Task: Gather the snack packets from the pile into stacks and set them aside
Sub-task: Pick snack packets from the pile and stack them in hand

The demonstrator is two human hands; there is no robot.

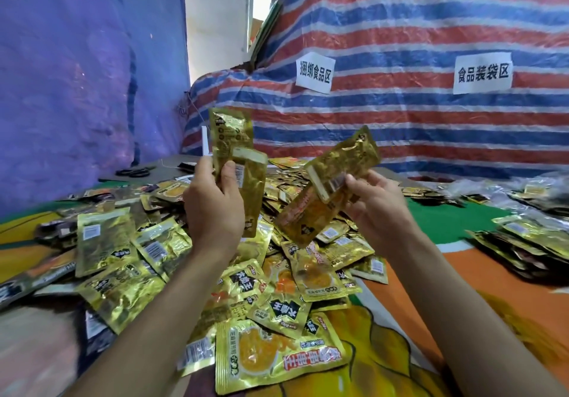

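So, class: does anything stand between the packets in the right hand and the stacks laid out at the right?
Nothing visible does. The right hand holds its packets above the pile; only bare mat lies before the stacks.

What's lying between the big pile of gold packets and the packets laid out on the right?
Nothing, in the head view: just bare green and orange cloth between the pile and the right-side packets.
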